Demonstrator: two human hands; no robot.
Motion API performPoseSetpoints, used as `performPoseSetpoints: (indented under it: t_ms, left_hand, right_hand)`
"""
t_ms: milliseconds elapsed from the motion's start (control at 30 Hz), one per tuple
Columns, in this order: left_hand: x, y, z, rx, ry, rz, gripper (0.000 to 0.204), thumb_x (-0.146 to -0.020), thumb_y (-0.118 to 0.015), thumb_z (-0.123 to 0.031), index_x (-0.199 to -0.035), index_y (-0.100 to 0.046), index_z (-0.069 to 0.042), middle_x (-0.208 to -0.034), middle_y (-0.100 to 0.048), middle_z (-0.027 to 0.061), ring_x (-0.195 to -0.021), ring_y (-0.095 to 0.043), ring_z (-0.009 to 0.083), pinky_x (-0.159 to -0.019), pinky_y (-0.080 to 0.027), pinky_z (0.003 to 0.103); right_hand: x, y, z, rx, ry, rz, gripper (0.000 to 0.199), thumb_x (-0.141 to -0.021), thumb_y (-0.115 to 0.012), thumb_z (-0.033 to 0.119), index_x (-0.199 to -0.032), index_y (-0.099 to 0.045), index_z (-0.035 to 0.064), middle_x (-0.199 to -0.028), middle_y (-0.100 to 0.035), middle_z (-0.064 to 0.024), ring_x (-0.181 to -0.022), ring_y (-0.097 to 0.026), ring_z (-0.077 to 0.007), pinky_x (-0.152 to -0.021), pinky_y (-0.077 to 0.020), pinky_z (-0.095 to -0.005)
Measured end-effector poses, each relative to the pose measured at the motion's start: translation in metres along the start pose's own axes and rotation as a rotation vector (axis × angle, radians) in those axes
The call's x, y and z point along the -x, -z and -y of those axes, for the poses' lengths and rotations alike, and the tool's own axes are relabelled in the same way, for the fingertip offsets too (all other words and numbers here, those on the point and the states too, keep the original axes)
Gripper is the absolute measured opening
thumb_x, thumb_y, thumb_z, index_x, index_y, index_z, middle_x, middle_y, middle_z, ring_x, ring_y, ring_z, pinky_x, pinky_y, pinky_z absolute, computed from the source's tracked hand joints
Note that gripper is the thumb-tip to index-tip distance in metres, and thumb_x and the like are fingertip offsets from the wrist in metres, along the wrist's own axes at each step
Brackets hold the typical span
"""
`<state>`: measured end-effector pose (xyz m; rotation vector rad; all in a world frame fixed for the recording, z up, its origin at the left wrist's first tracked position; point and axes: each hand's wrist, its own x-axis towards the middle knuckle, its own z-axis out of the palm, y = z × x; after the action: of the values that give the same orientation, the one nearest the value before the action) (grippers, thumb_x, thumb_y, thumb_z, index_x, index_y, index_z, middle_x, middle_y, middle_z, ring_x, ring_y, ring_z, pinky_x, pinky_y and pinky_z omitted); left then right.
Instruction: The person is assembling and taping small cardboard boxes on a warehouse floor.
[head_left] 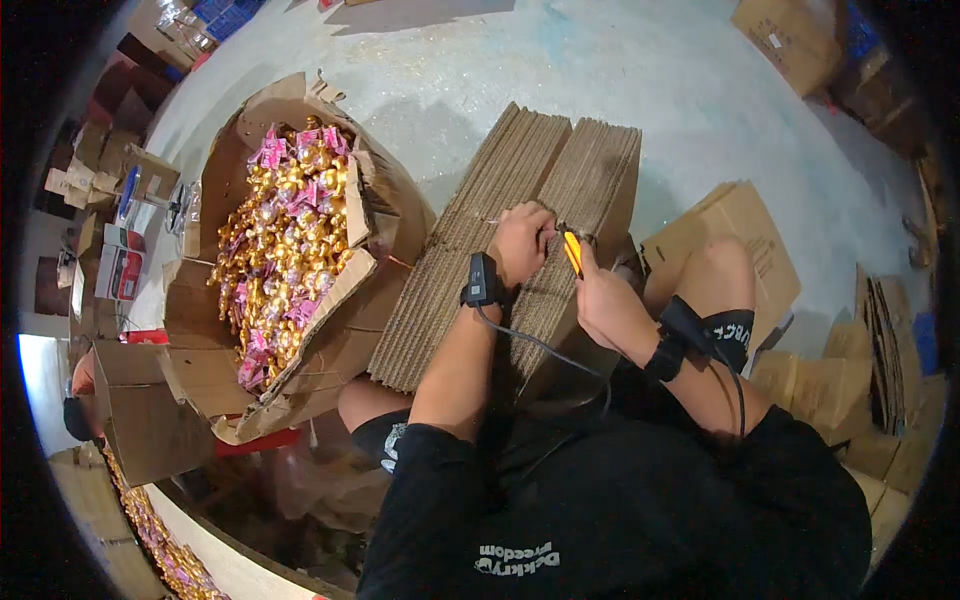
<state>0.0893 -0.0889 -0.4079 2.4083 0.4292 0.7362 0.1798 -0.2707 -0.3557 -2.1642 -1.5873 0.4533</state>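
Observation:
A thick stack of flattened cardboard sheets [500, 200] stands on edge on the floor in front of me, in two bundles. My left hand [520, 242] rests on top of the stack, fingers curled against the sheet edges. My right hand [600, 298] is closed around a yellow utility knife [572, 252], whose tip points at the stack beside my left hand. Both wrists wear black bands with cables.
A large torn cardboard box [370, 215] full of gold and pink wrapped sweets [280, 250] sits to the left. Flattened cartons [735, 225] lie to the right and behind. An open empty box [140, 400] and more sweets [165, 550] are at lower left.

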Motion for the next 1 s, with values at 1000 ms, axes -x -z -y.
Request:
performPoseSetpoints:
  t_ms: [1000]
  left_hand:
    - [-0.005,0.007,-0.003,-0.021,-0.019,0.023,0.009,-0.076,-0.058,0.001,-0.083,-0.057,-0.005,-0.087,-0.057,0.0130,-0.089,-0.055,0.0357,-0.075,-0.039,0.044]
  right_hand:
    - [-0.014,0.005,0.012,-0.040,-0.131,0.186,0.074,-0.080,-0.051,0.004,-0.142,-0.015,-0.0153,-0.082,-0.060,-0.0324,-0.076,-0.062,-0.0462,-0.069,-0.0506,-0.0500]
